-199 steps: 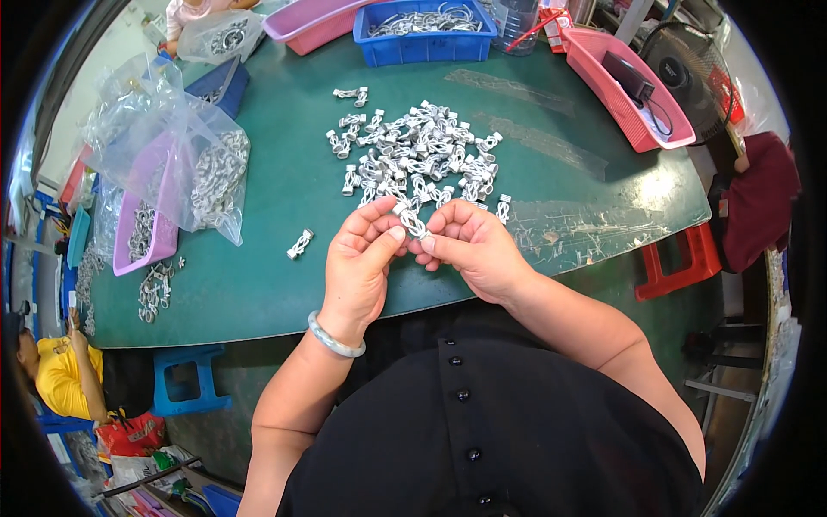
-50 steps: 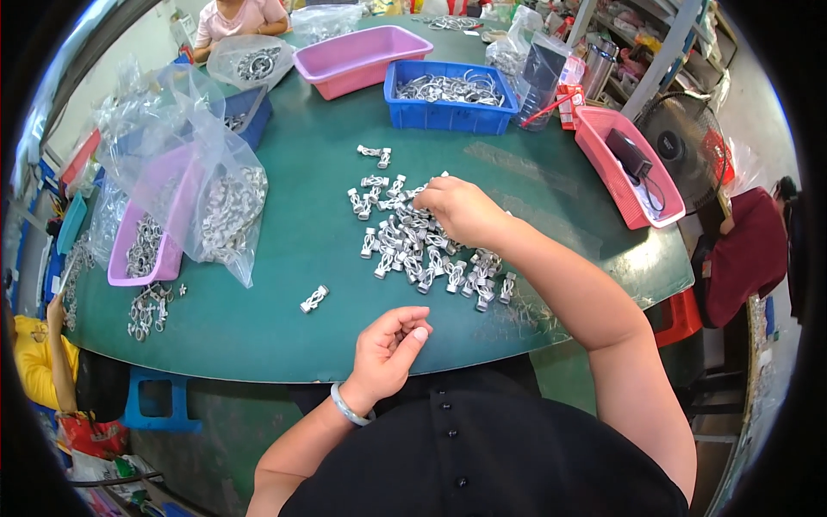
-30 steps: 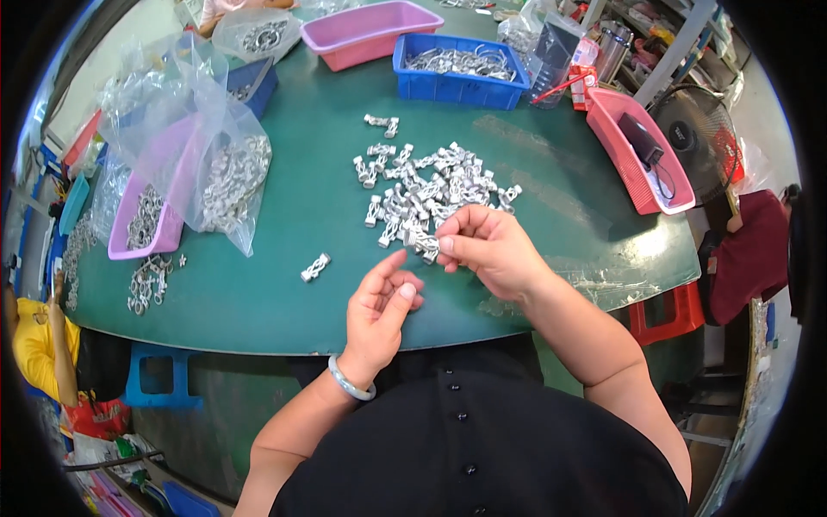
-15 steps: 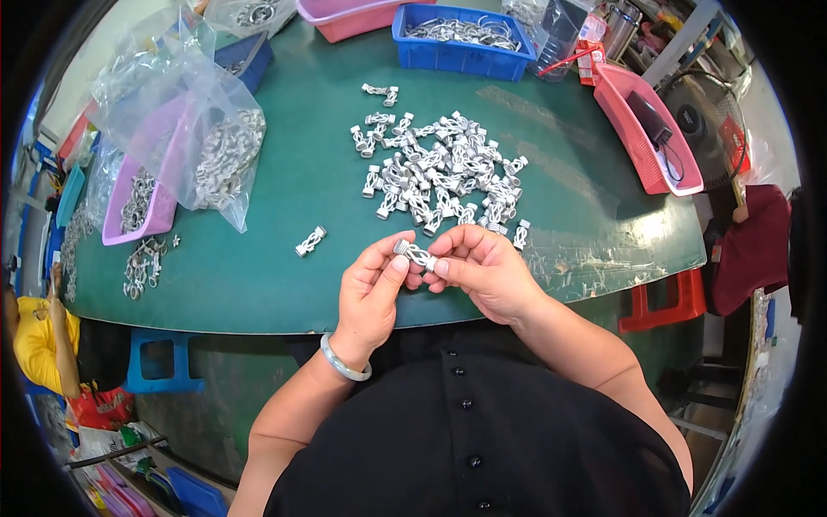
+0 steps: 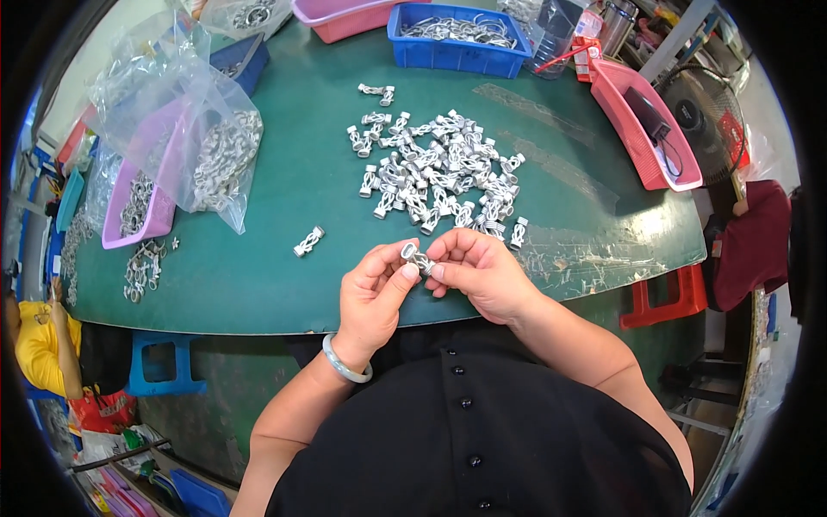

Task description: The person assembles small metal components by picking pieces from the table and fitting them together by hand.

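Observation:
Between my two hands, close to the table's near edge, is a small silver-grey metal piece [image 5: 417, 258] with a twisted, open middle and wider ends. The thumb and fingers of my left hand [image 5: 374, 289] pinch one end, while my right hand [image 5: 482, 274] pinches the other. One wider end is tilted up, showing an oval opening. Just beyond my hands lies a heap of similar metal pieces [image 5: 448, 164]. A single piece [image 5: 308, 241] rests apart on the table, left of my left hand.
On the green table [image 5: 293, 172] stand a pink basket [image 5: 164, 215] and a clear bag [image 5: 228, 164] of metal parts at left. A blue bin [image 5: 457, 59] of rings is at the back. A pink basket [image 5: 612, 121] holds a dark device at right. Loose parts [image 5: 145, 269] lie front left.
The held piece has turned between my fingers, so its wider end now shows its opening. Both hands have stayed in nearly the same place.

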`<move>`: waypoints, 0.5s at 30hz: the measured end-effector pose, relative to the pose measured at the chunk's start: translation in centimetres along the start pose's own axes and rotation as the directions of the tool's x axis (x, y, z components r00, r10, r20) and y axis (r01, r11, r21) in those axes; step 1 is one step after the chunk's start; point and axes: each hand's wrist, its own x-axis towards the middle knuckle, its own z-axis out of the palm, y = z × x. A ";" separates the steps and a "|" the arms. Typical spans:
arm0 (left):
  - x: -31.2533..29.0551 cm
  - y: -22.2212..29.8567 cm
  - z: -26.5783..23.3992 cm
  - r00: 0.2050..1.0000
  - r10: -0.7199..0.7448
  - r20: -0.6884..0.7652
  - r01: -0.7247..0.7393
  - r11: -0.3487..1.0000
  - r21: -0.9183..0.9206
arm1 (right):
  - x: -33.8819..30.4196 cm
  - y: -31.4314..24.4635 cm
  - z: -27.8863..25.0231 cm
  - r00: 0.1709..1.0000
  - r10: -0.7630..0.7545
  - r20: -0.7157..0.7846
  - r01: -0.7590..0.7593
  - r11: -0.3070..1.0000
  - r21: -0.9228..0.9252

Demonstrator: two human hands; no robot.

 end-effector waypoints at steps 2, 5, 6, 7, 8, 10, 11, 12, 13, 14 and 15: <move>0.0 -0.1 0.1 0.999 0.048 0.010 -0.049 0.998 0.031 | 0.0 0.1 0.0 1.000 -0.003 0.000 0.003 1.000 -0.007; 0.0 -0.1 0.1 0.996 0.084 0.016 -0.085 0.994 0.074 | 0.0 0.2 0.0 1.000 -0.010 -0.001 0.010 1.000 -0.002; 0.0 -0.1 0.1 0.996 0.083 0.016 -0.084 0.994 0.074 | 0.0 0.3 -0.1 1.000 -0.009 -0.002 0.009 1.000 -0.002; 0.0 -0.2 0.1 0.995 0.095 0.015 -0.096 0.991 0.093 | 0.0 0.3 -0.1 1.000 -0.012 0.001 0.012 1.000 -0.002; 0.0 -0.3 0.0 0.994 0.107 0.014 -0.108 0.988 0.113 | 0.1 0.3 -0.1 1.000 -0.014 0.004 0.014 1.000 -0.001; 0.0 -0.2 0.1 0.994 0.109 0.013 -0.109 0.988 0.108 | 0.1 0.3 -0.1 1.000 -0.008 0.003 0.008 1.000 -0.004; 0.0 -0.2 0.2 0.994 0.110 0.013 -0.111 0.989 0.103 | 0.1 0.3 -0.1 1.000 -0.002 0.002 0.002 1.000 -0.006; 0.0 -0.2 0.2 0.994 0.111 0.012 -0.111 0.989 0.103 | 0.1 0.3 -0.1 1.000 -0.002 0.003 0.002 1.000 -0.006; 0.0 -0.1 0.2 0.996 0.084 0.012 -0.085 0.993 0.081 | 0.1 0.2 -0.2 0.999 0.041 0.021 -0.042 0.999 0.022; -0.1 -0.1 0.2 0.998 0.058 0.013 -0.059 0.996 0.060 | 0.0 0.1 -0.2 0.996 0.083 0.040 -0.085 0.995 0.050; -0.1 0.1 0.3 0.998 0.060 0.013 -0.060 0.996 0.060 | 0.0 0.1 -0.3 0.996 0.083 0.041 -0.085 0.995 0.049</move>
